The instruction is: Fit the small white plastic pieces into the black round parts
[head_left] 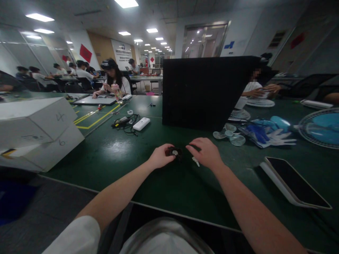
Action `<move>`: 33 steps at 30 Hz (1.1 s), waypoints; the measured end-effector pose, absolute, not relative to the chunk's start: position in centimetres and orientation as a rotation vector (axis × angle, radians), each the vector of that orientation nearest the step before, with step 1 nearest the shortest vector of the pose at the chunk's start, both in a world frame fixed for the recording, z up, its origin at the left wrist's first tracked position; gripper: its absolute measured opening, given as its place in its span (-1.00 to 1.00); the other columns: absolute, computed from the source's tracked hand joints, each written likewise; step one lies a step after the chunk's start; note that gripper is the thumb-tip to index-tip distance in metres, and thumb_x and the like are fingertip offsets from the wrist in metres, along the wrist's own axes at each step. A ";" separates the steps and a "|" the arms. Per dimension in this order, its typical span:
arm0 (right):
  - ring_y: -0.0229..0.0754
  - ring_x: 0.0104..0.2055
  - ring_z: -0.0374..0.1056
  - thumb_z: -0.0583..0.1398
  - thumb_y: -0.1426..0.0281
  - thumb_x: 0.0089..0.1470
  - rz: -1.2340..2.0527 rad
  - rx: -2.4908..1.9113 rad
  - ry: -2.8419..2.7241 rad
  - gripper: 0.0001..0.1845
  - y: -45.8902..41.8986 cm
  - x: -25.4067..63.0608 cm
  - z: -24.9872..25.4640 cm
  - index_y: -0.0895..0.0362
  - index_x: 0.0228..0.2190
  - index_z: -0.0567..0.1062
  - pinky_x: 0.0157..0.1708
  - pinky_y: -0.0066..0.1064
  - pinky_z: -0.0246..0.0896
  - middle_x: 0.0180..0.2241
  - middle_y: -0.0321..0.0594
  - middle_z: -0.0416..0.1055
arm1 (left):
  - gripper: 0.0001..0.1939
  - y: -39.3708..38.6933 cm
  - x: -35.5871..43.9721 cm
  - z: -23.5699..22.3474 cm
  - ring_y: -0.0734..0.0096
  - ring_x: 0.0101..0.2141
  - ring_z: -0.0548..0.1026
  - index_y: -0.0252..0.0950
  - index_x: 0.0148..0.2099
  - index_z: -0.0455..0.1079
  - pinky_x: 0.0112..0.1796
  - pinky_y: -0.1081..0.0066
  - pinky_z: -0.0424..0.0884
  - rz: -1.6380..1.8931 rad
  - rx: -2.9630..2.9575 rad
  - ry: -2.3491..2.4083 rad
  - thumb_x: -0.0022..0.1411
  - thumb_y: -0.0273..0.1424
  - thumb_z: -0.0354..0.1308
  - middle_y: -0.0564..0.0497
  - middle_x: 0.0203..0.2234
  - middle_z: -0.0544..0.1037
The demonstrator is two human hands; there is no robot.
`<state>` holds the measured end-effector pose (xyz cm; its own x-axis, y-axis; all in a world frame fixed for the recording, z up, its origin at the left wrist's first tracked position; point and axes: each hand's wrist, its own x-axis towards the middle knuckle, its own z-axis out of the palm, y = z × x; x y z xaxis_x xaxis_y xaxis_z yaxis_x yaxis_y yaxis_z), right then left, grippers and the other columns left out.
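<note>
My left hand [161, 157] is closed around a small dark part with a pale round centre [174, 152], just above or on the green table; its exact kind cannot be made out. To the right of that part hovers my right hand [205, 152], thumb and forefinger a little apart, with nothing visible between them. A small whitish piece [196, 161] lies below the right hand's thumb, apart from the left hand.
A black box-shaped panel [196, 93] stands ahead. White boxes [39, 120] sit left; a white power bank [141, 124] and cables lie nearer the middle. Right are clear fan blades [230, 134], gloves [265, 135], a fan grille [321, 127] and a tablet-like device [296, 181]. Co-workers sit beyond.
</note>
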<state>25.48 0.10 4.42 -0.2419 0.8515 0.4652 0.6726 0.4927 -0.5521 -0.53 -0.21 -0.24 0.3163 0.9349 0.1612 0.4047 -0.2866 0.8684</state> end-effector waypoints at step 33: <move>-0.06 -0.26 0.49 0.29 0.05 0.11 0.804 -1.408 -1.523 -0.43 4.2 28.5 0.6 0.08 0.08 0.51 -0.35 -0.27 0.38 -0.21 -0.12 0.60 | -0.50 0.2 -1.3 0.1 0.28 -0.15 0.60 -0.21 0.16 0.41 -0.12 0.33 0.52 0.851 1.890 1.293 0.18 -0.28 0.30 -0.05 -0.12 0.63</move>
